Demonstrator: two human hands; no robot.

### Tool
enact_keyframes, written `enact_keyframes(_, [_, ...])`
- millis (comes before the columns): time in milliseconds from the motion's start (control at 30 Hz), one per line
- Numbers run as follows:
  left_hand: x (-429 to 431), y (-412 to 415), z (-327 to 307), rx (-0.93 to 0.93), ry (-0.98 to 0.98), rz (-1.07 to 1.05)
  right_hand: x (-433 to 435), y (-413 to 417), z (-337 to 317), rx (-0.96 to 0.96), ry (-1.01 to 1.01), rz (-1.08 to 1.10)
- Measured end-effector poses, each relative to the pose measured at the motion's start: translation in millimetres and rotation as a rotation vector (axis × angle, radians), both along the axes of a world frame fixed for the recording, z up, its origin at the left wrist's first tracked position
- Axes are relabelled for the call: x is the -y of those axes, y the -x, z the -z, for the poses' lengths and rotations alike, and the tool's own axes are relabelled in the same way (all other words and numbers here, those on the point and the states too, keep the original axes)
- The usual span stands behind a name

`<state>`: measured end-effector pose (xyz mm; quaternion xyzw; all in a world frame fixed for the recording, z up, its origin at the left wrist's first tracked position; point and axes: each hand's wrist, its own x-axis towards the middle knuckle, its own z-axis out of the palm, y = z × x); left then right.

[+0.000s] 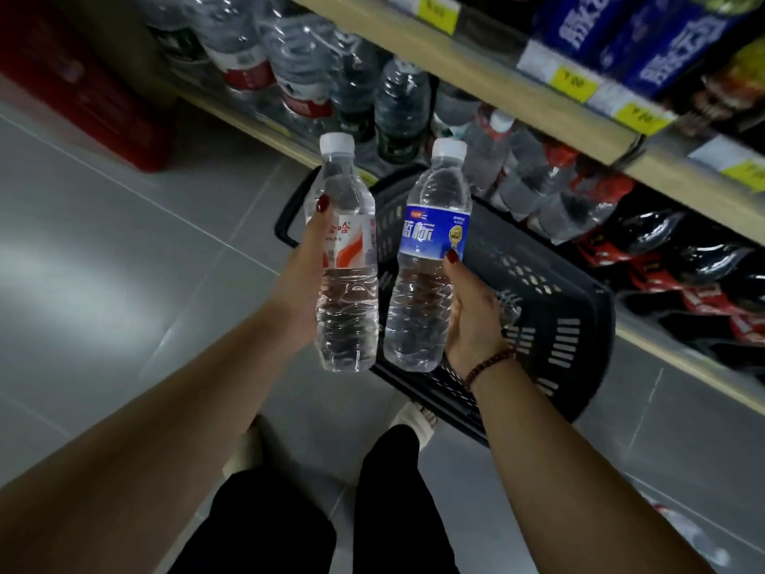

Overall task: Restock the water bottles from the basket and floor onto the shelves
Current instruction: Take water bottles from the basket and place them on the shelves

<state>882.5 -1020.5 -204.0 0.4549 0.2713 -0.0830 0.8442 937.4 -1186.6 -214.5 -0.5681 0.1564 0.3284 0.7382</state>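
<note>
**A:** So how far along is this restock? Going by the head view, I'm thinking somewhere in the middle. The person is standing over the black basket [550,308] on the floor, holding a bottle in each hand, and neither one is on a shelf yet.

**B:** Agreed. The left hand [304,279] is wrapping around the red-label bottle [345,258], thumb up near the label. The right hand [472,312] is closing on the blue-label bottle [430,258], thumb pressing the label's edge. Both bottles are upright, side by side, just apart, hanging above the basket.

**A:** And the lower shelf [265,130] behind is already looking pretty stocked with water bottles, so I'm guessing part of the job is done.

**B:** Probably. The basket is looking mostly empty where it's showing, though the bottles and hands are hiding part of it. There's also something clear lying on the floor at bottom right [683,532], too blurry to call.

**A:** How are the bottles looking?

**B:** Clear ribbed plastic, white caps, full of water, seemingly sealed.
</note>
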Motion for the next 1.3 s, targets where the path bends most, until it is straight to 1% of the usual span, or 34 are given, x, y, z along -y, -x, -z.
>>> enact_keyframes(167, [-60,48,-33,-0.066,-0.105,-0.11,-61,28,-45,0.037,0.012,-0.079])
enact_keyframes(233, [-87,67,-53,-0.091,-0.11,-0.138,-88,43,-65,0.046,0.027,-0.092])
enact_keyframes(400, [-152,108,-109,-0.219,-0.191,-0.204,-154,86,-118,0.131,0.101,-0.113])
enact_keyframes(533, [-201,132,-150,-0.191,-0.255,-0.226,-198,114,-154,0.19,0.144,-0.122])
enact_keyframes(600, [-219,141,-170,-0.193,-0.267,-0.263,-217,123,-171,0.179,0.137,-0.112])
enact_keyframes(700, [-241,148,-197,-0.169,-0.302,-0.268,-244,129,-195,0.22,0.12,-0.132])
enact_keyframes(900, [-270,141,-231,-0.105,-0.3,-0.279,-287,116,-224,0.247,0.119,-0.175])
enact_keyframes(1067, [-302,110,-239,-0.065,-0.35,-0.279,-325,85,-232,0.295,0.129,-0.205])
enact_keyframes(1233, [-347,59,-242,-0.107,-0.383,-0.272,-373,37,-231,0.329,0.128,-0.184])
enact_keyframes(1300, [-366,40,-243,-0.136,-0.367,-0.27,-389,16,-227,0.327,0.135,-0.196])
